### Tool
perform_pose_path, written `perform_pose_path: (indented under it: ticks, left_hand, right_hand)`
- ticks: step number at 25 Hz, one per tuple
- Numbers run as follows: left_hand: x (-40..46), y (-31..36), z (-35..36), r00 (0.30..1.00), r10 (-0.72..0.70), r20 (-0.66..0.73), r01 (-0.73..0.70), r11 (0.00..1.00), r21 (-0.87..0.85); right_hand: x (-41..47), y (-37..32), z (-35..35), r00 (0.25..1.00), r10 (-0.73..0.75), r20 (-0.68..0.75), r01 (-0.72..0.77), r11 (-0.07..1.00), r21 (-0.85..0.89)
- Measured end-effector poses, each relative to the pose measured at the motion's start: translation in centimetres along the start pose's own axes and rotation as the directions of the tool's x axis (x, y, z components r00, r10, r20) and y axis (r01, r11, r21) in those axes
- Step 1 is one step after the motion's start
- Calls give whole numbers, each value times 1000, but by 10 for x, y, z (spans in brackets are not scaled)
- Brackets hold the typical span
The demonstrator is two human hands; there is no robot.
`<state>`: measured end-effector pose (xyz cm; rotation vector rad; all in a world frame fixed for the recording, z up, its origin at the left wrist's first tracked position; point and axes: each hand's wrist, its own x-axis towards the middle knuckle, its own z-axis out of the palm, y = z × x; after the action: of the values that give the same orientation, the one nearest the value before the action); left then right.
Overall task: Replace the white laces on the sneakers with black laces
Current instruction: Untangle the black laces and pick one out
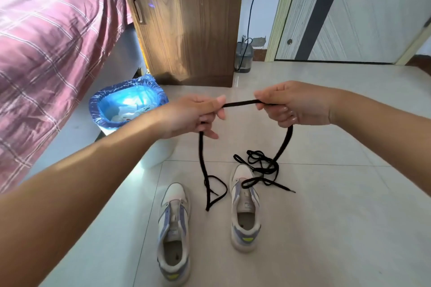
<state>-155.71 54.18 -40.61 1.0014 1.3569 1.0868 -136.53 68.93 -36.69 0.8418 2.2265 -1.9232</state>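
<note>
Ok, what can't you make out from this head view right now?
- Black flat lace: the stretch inside each fist, hidden by the left hand and right hand.
- Tangled black lace pile: whether it is one lace or two.
- Blue-lined bin: contents blurred by glare.

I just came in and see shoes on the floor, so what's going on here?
A person holds a black lace stretched between the left hand and right hand, its ends hanging to the floor. Below stand two sneakers with no laces in them. A second black lace lies tangled by the right sneaker's toe. No lacing has begun yet.
</note>
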Motion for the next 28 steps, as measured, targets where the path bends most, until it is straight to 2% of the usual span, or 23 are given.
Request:
perform_pose_path:
  ticks: [4, 8, 11, 13, 15, 16, 17, 19, 20, 21, 25, 27, 28]
  left_hand:
    - [-29, -28, -63, 981, -37, -189, 33, 999, -20]
    - [-71, -79, -117, 931, -183, -317, 186, 982, -20]
    - [-98, -116, -137, 851, -273, -448, 321, 947, 33]
    - [-106, -131, -141, 780, -269, -564, 419, 895, 152]
    - [-100, -134, -129, 741, -200, -641, 485, 820, 304]
    - [-93, -131, -117, 767, -174, -617, 455, 826, 333]
    - [-85, -127, -102, 823, -172, -541, 393, 860, 325]
    - [-71, -116, -74, 931, -216, -293, 290, 927, 239]
    - [-69, -113, -66, 951, -242, -191, 281, 935, 215]
    - [-70, -112, -65, 954, -259, -149, 286, 937, 203]
    - [-92, -125, -101, 934, -302, -194, 316, 948, 47]
    - [-105, -139, -127, 884, -343, -319, 373, 927, 36]
    - [-112, -147, -140, 828, -356, -433, 432, 897, 89]
  right_hand:
    - [7, 23, -23, 1000, -6, -7, 7, 986, 169]
    - [13, 55, -58, 979, 1, -205, 99, 873, 477]
    - [22, 80, -75, 931, 123, -342, 115, 793, 598]
    - [36, 87, -58, 923, 241, -301, -41, 838, 544]
    - [56, 77, -9, 945, 310, -108, -253, 897, 364]
    - [68, 68, 25, 949, 315, 22, -311, 918, 247]
    - [80, 58, 61, 939, 308, 150, -328, 936, 129]
    - [101, 37, 122, 903, 297, 311, -298, 954, -44]
    - [109, 29, 141, 892, 290, 346, -277, 957, -87]
    - [115, 23, 153, 886, 288, 363, -268, 958, -105]
    - [118, 32, 144, 901, 286, 327, -282, 957, -63]
    - [111, 50, 125, 912, 273, 306, -280, 960, -20]
    - [106, 60, 112, 919, 266, 290, -280, 960, 8]
